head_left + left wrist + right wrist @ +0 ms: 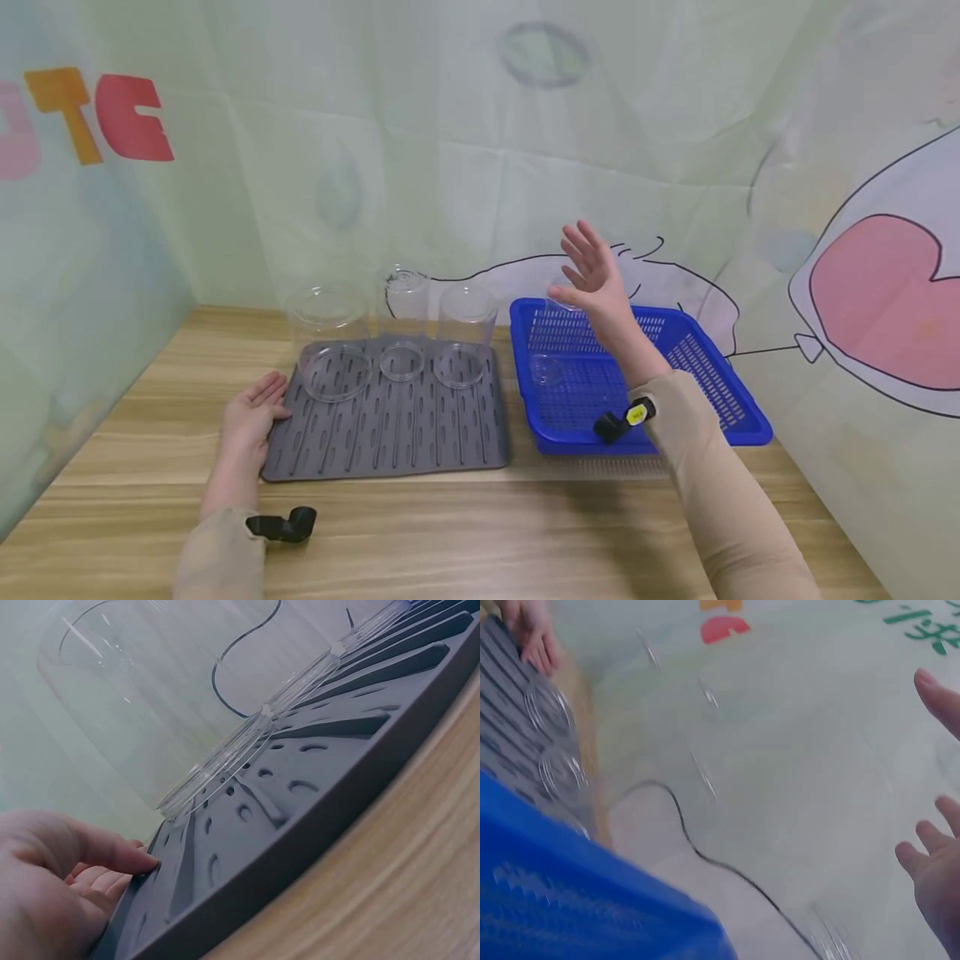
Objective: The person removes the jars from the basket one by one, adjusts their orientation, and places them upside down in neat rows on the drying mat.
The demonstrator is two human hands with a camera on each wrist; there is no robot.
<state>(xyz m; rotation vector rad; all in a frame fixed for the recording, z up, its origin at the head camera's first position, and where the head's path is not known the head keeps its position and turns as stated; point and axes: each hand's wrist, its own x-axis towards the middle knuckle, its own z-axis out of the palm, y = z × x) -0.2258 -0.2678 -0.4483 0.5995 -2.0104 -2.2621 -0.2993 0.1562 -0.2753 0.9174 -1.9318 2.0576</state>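
Where the head view hides it, left-wrist detail: relaxed left hand [52, 885] fingertips on mat [315, 787]; right hand [592, 271] fingers spread.

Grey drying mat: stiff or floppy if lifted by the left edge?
Probably floppy: the grey mat looks thin and rubbery, lying flat on the table. Lifting the edge under the left hand would likely tip the three upturned clear cups.

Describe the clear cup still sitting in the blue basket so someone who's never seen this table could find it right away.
Start at the blue basket on the right side of the wooden table, beside the grey drying mat. On the basket's floor near its left wall stands a small clear cup. Unlike the three clear cups upside down along the mat's far edge, it sits alone inside the basket.
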